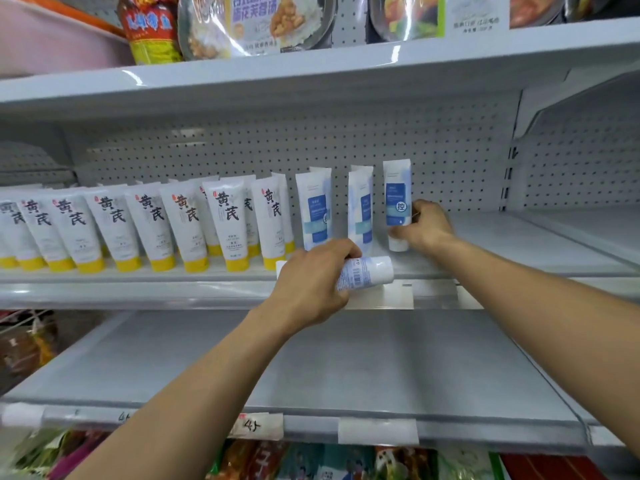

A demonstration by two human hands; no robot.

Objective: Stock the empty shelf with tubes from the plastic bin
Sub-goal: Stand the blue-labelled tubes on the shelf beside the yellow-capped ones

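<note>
My right hand (424, 225) grips the lower part of a white tube with a blue label (398, 202), which stands cap-down on the middle shelf (519, 247). My left hand (311, 282) holds another white tube (367, 271) lying sideways, barcode up, at the shelf's front edge. Two pairs of the same blue-label tubes (317, 209) (361, 206) stand upright just left of the right hand's tube. The plastic bin is out of view.
A long row of white tubes with yellow caps (138, 226) fills the left of the middle shelf. The shelf below (346, 368) is bare grey metal. Food packets (221, 26) stand on the top shelf. A pegboard back wall (311, 143) and a shelf upright (509, 174) bound the space.
</note>
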